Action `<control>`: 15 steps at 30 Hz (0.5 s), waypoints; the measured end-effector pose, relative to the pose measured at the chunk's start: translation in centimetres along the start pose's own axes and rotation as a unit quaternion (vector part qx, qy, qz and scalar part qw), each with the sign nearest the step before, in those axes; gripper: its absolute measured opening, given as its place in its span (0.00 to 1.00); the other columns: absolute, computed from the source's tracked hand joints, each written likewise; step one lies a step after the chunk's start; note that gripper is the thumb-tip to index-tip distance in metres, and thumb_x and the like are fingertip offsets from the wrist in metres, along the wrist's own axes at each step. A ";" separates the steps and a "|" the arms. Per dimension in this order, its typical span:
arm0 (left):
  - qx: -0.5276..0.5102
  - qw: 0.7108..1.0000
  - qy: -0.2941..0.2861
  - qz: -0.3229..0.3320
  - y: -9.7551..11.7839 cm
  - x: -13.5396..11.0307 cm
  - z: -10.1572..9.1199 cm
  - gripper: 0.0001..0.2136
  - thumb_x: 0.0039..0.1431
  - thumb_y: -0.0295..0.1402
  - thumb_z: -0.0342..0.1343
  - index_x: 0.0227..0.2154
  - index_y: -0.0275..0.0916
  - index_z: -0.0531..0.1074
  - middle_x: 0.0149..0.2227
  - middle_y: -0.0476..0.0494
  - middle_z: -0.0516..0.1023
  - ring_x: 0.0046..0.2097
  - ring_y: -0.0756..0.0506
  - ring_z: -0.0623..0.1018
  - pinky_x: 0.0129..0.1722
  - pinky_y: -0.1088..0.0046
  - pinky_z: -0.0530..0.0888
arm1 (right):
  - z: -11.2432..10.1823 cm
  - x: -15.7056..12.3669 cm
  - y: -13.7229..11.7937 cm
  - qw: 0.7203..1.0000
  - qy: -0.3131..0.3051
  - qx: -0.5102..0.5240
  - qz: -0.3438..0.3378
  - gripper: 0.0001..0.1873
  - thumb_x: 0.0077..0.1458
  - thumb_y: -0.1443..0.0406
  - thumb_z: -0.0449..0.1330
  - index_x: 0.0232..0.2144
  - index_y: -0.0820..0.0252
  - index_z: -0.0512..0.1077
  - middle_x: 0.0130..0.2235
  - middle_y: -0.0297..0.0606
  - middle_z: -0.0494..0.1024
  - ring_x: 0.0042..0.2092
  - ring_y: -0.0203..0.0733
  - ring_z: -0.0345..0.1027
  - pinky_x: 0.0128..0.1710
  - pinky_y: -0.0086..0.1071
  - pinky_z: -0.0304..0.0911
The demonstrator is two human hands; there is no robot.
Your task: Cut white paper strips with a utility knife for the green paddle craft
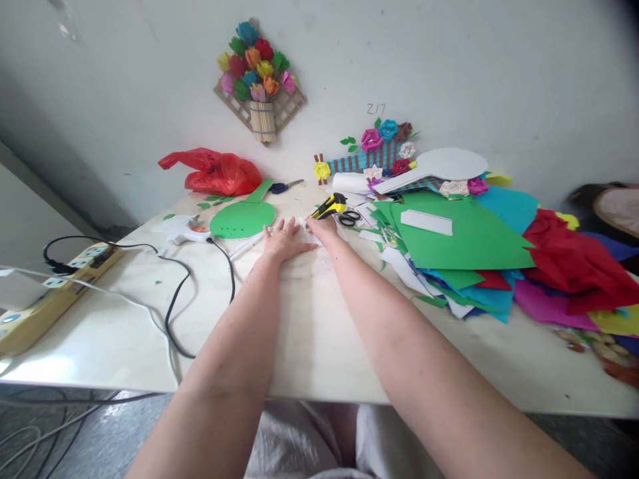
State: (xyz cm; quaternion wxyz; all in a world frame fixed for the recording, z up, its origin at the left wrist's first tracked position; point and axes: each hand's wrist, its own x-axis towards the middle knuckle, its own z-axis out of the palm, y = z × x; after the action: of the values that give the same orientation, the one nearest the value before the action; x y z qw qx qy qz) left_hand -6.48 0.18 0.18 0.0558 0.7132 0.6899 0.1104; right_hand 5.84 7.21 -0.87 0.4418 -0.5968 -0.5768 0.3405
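Resting hands: left hand spread flat on table, right hand seemingly pinching white paper scrap.

Red bag back left on worktop. Green disc w/ glue gun just left of it. Power strip + black cable far left. Coloured paper pile right. Flower basket on wall. Blue scissors nr bag.

Small white paper piece: lies flat on the pale worktop, well away from its near edge, between the left hand and the right hand; its outline is mostly hidden. Yellow-and-black cutter: lies tilted, just beyond the right hand.
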 end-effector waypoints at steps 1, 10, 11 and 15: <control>0.000 1.000 -0.003 0.002 -0.1 0.1 0.1 0.50 0.50 0.64 0.53 0.71 0.47 0.45 0.71 0.43 0.54 0.72 0.35 0.43 0.68 0.46 0.37 | 0.1 0.1 0.1 1.000 0.002 -0.001 0.004 0.06 0.51 0.62 0.59 0.30 0.58 0.73 0.35 0.40 0.81 0.42 0.43 0.77 0.42 0.33 0.72; 0.007 1.000 -0.028 -0.005 0.0 0.0 -0.2 0.49 0.51 0.65 0.51 0.71 0.48 0.45 0.71 0.45 0.53 0.72 0.36 0.43 0.68 0.46 0.37 | 0.2 0.0 -0.1 1.000 0.014 0.003 0.016 0.05 0.50 0.63 0.60 0.27 0.58 0.72 0.34 0.41 0.81 0.41 0.44 0.77 0.41 0.32 0.72; 0.006 1.000 -0.027 -0.006 0.0 0.0 -0.2 0.49 0.50 0.65 0.51 0.71 0.49 0.45 0.71 0.45 0.53 0.72 0.36 0.43 0.68 0.46 0.37 | 0.1 -0.1 -0.1 1.000 0.013 0.002 0.017 0.05 0.50 0.63 0.60 0.27 0.58 0.72 0.34 0.41 0.81 0.41 0.44 0.77 0.41 0.33 0.72; 0.000 1.000 -0.027 -0.003 0.0 0.0 -0.2 0.49 0.50 0.65 0.50 0.71 0.50 0.44 0.71 0.46 0.54 0.72 0.35 0.43 0.68 0.46 0.37 | 0.1 -0.2 -0.1 1.000 0.011 0.002 0.016 0.05 0.50 0.63 0.59 0.26 0.58 0.72 0.34 0.41 0.81 0.41 0.44 0.77 0.41 0.33 0.72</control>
State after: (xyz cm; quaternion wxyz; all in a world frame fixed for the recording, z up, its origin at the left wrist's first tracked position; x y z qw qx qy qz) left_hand -6.54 0.19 0.42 0.0748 0.7136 0.6906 0.0905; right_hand 5.71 7.01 -0.81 0.4442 -0.6088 -0.5613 0.3420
